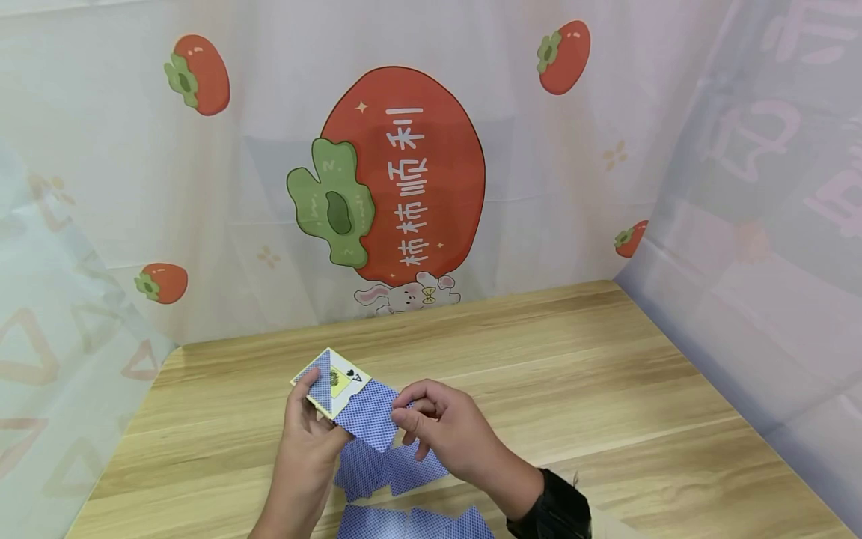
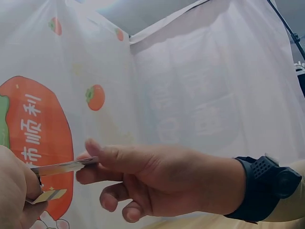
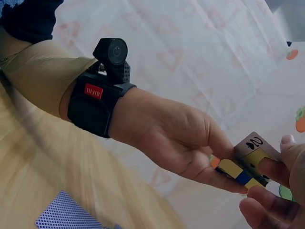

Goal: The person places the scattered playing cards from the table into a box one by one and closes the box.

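Note:
My left hand (image 1: 303, 442) grips a playing-card box (image 1: 333, 382) printed with an ace of spades and a blue checked pattern. The right wrist view shows the yellow side of the box (image 3: 230, 169) with a blue band. A blue-backed playing card (image 1: 370, 415) overlaps the box's near right end, close to the left thumb. My right hand (image 1: 458, 430) pinches the card's right edge between thumb and index finger, its other fingers loosely bent. Seen from the right wrist, the card's face (image 3: 255, 143) carries a 2. Both are held above the table.
Blue-backed cards (image 1: 360, 471) lie face down on the wooden table (image 1: 539, 374), below the hands. A second row of face-down cards (image 1: 417, 524) lies at the near edge of the view. A printed cloth (image 1: 525, 217) hangs behind and beside the table.

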Tool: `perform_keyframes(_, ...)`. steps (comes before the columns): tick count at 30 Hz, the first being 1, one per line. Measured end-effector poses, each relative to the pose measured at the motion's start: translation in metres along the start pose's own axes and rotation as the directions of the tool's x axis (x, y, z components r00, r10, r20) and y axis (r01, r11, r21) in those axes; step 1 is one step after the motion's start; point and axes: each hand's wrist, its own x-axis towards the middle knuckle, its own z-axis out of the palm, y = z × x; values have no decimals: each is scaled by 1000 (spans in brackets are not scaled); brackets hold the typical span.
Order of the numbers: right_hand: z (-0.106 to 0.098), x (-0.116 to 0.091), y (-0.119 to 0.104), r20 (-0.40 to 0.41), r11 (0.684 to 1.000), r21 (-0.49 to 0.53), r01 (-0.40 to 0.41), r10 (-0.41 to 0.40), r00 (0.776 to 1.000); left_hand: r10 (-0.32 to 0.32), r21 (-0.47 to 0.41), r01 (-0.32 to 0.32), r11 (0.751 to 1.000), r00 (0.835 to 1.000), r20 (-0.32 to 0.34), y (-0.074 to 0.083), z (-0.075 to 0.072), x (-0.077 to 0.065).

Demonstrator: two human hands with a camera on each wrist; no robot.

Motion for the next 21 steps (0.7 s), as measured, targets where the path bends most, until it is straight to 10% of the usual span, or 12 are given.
perform_keyframes(12,-13,0,-4,182,992,-123,18,5,983,34,-7,-33,999,992,125,-2,9,-11)
perform_keyframes(21,-15,6,-3,57,925,-356,131,-119,991,39,-62,-21,998,952,302,-4,18,-18)
